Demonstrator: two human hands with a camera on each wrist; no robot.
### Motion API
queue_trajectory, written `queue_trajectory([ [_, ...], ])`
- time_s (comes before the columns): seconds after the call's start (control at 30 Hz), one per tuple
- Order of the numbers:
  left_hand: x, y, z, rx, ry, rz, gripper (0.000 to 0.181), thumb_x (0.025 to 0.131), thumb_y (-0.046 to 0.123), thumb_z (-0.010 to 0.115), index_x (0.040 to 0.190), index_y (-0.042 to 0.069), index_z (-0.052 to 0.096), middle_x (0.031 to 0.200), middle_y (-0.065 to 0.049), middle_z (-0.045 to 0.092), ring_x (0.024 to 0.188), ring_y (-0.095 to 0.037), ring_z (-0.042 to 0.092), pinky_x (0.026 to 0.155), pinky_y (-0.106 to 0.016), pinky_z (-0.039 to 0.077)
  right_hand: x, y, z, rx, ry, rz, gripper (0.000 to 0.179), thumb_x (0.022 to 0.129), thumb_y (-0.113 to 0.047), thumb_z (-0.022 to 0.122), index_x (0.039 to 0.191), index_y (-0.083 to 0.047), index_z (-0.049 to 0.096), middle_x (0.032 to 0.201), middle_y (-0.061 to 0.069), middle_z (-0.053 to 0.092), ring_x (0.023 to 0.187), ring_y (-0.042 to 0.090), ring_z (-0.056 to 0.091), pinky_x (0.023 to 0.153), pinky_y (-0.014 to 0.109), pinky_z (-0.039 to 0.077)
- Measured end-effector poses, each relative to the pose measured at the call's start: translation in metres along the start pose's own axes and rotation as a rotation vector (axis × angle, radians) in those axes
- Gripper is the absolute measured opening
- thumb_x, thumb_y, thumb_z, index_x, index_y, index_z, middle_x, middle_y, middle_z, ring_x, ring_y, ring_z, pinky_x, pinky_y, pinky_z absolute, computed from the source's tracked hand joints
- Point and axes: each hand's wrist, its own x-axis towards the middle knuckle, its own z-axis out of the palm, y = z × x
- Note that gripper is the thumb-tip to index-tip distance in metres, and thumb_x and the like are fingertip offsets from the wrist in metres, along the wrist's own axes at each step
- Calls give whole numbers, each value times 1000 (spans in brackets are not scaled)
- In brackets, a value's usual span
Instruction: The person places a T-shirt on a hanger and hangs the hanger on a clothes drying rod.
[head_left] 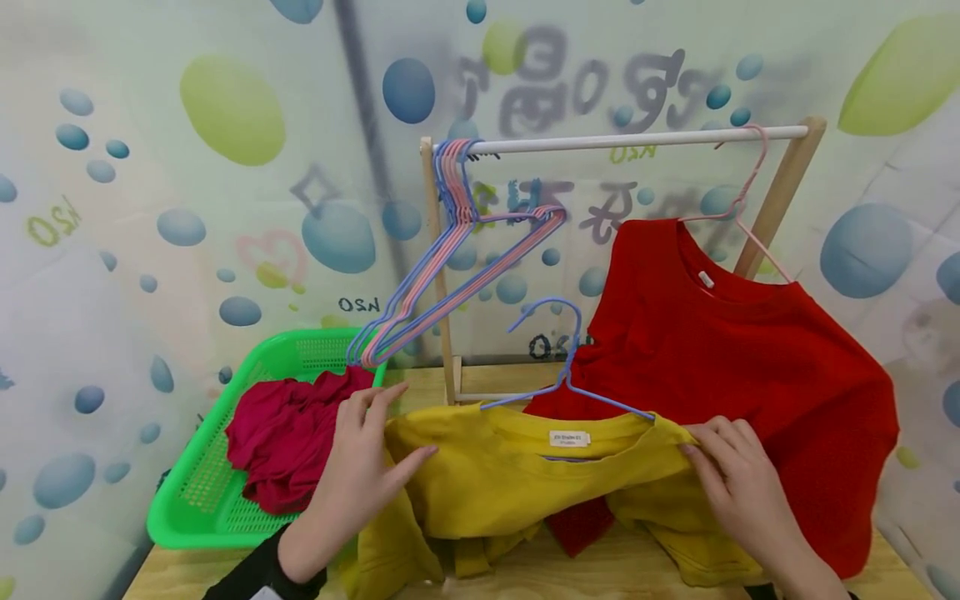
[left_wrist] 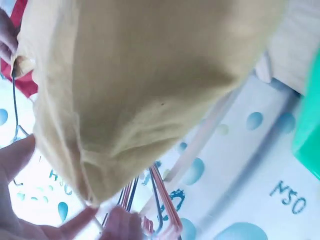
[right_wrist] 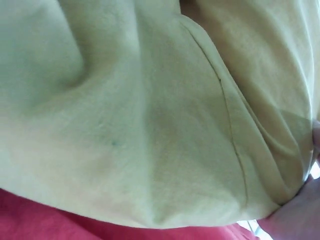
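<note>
Where the right hand (head_left: 741,475) pinches it, the yellow shirt (head_left: 510,492) stretches — leftward.

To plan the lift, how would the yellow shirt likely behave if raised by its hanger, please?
Probably floppy: the yellow shirt sags in folds. Its top may stay spread, since the blue hanger reaches inside it.

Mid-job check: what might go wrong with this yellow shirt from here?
The left hand has its thumb spread off the yellow shirt, so that shoulder may slip. The blue hanger isn't on the white rail, so it might drop if the right hand lets go. It could also snag the red shirt behind.
</note>
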Motion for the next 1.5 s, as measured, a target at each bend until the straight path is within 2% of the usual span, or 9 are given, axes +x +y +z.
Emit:
queue_trajectory([
  [0.17,-19,-5,-4,109,42,-56,73,67,33,82,121,-6,50,102,-17,44,95,-29,41,77,-37,43,-2,5,-1,-12,17,26,25,73,10,69,91,-8,67,76,-13,45,78,0,30,66,18,26],
  [0.37,-26,-7,3,151,-155,-115,75,76,40,74,123,-13,46,91,-16,48,76,-21,46,66,-33,47,-7,10,-4,-14,42,43,25,73,11,68,90,-7,66,78,-12,46,78,0,30,67,19,26],
  [0.5,-22,-8,8,118,-208,-131,52,83,23,67,118,-9,48,94,-17,54,75,-22,56,64,-34,49,-7,11,-6,-6,47,54,25,75,12,67,91,-7,66,80,-11,47,78,0,30,67,18,25],
  [0.77,3,-11,-8,110,-139,-39,16,81,-10,56,95,-2,58,80,-5,46,63,-13,43,54,-25,40,-3,13,-10,24,83,80,19,79,10,64,91,-4,65,81,-9,49,77,-1,32,68,15,25],
  [0.9,10,-13,-10,167,-252,-27,13,80,-9,60,77,3,56,74,-3,46,59,-12,40,53,-24,37,-1,13,-10,36,87,93,19,79,10,64,92,-4,65,82,-10,50,76,-1,32,67,16,25],
  [1.0,10,-11,-11,211,-317,-23,22,78,6,71,95,-3,60,82,-9,52,67,-18,48,60,-30,43,0,13,-8,32,75,95,19,79,9,64,91,-5,65,82,-11,50,76,-2,31,67,16,25],
  [1.17,14,2,-15,170,-108,129,96,72,31,78,144,-6,27,121,-28,47,107,-40,49,88,-51,43,3,10,-3,29,69,83,20,79,9,65,91,-6,65,81,-11,49,77,-1,31,68,16,24],
  [1.3,22,13,-9,103,48,316,73,88,36,62,141,-6,35,128,-25,48,119,-40,45,98,-52,36,8,4,4,46,53,39,21,78,9,65,92,-7,66,79,-10,48,77,1,32,69,16,25],
  [1.5,24,17,10,59,15,371,30,86,15,66,112,2,61,91,-5,60,86,-22,56,76,-34,44,12,-2,12,65,60,1,23,75,9,68,92,-5,68,79,-8,50,77,2,34,67,16,26],
])
